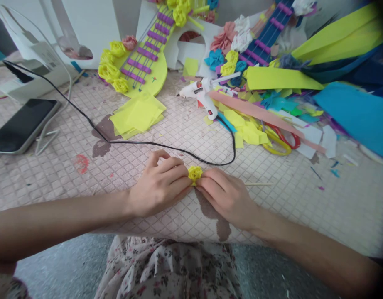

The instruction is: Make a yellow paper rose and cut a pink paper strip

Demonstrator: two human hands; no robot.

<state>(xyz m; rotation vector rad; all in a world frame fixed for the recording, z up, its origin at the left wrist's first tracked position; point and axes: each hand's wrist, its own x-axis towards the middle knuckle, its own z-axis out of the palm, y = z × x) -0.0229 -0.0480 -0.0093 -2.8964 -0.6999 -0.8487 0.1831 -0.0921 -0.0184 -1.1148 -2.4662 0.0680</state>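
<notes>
Between my two hands, close to the table's front edge, is a small crumpled yellow paper flower. My left hand pinches its left side with the fingertips. From the other side my right hand grips it, fingers pressed together. A thin wooden stick pokes out to the right from behind my right hand; whether it touches the flower is hidden. Beyond the hands lies a stack of yellow paper squares. A white glue gun rests on its side farther back.
A black cord crosses the table just beyond my hands. At left are a phone and a power strip. Scissors lie among paper scraps at right. A yellow paper guitar with flowers stands behind.
</notes>
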